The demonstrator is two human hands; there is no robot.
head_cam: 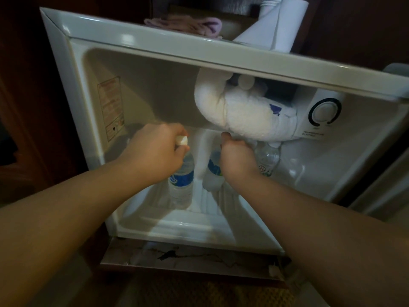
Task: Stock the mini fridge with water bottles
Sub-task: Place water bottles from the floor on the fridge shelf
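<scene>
The mini fridge (75, 103) holds three upright water bottles (one clear); my left hand (155, 151) grips the left bottle (180, 185), my right hand (238, 158) clasps the middle bottle (212, 173)

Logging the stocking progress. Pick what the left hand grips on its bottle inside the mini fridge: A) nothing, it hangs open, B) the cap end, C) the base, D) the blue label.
B: the left hand is closed around the top of the upright water bottle, its white cap showing between the fingers, while the blue label sits uncovered below.
</scene>
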